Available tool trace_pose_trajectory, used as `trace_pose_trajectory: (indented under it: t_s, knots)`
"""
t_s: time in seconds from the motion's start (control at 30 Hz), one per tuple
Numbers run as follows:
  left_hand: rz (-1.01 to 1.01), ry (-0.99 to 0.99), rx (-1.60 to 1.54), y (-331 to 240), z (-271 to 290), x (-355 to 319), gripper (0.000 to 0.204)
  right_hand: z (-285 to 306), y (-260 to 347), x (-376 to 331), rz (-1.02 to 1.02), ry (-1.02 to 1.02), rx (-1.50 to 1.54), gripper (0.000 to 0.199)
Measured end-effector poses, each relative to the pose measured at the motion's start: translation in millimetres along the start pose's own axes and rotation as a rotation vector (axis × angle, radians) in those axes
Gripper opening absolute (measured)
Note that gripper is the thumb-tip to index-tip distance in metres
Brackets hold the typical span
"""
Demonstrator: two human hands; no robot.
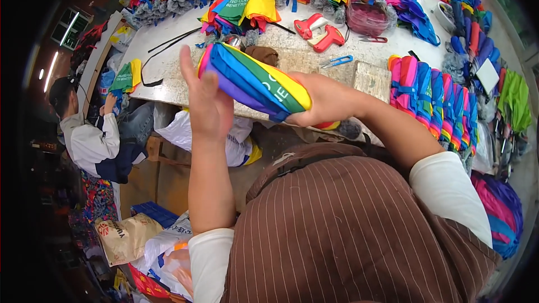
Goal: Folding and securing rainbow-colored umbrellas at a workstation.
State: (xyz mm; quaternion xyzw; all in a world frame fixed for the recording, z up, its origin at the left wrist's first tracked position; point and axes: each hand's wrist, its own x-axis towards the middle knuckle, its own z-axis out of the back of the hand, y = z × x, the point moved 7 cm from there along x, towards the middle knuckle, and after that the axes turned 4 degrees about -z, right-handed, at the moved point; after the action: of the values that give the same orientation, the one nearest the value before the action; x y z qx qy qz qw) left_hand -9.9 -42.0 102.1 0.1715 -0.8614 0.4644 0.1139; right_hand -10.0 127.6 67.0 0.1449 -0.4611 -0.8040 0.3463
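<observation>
A folded rainbow umbrella, rolled into a tight bundle of blue, green, yellow and purple panels, is held in the air above the near edge of the table, tilted so that its left end sits higher than its right. The right hand has its grip closed around the lower right end of the bundle, fingers wrapped under the fabric. The left hand stands upright against the upper left end; its palm and fingers lie flat along the cloth, the grip open, pressing rather than clasping.

Just beyond the umbrella on the pale stone table lie two red hand tools, a pair of blue-handled scissors and a pink mesh bag. To the right, a row of folded rainbow umbrellas stands side by side along the table edge. More bright umbrellas are heaped along the far side. A white plastic bag sits under the table edge. At the left, another person in a white and dark jacket bends over a green and yellow piece of fabric.
</observation>
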Motion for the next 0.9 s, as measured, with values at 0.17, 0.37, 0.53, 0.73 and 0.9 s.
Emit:
trace_pose_trajectory:
  t_s: [0.17, 0.37, 0.53, 0.73, 0.9]
  knots:
    - [0.231, 0.352, -0.398, 25, -34, -32, 0.06, -48, -7, -11, -0.064, 0.665, 0.572, 0.055]
    - [-0.005, 0.354, -0.2, -21, -17, -4, 0.038, 4, -1, -2, 0.072, 0.084, 0.549, 0.074]
    - [-0.176, 0.084, 0.221, -31, -3, -14, 0.049, -17, -11, -19, -0.42, 0.089, 0.864, 0.031]
    - [-0.058, -0.079, -0.187, -4, -3, -8, 0.046, -75, 25, -4, -0.383, 0.155, 0.688, 0.038]
    - [0.246, -0.174, -0.517, 17, -2, -18, 0.058, -77, -55, 24, -0.293, 0.028, 1.18, 0.026]
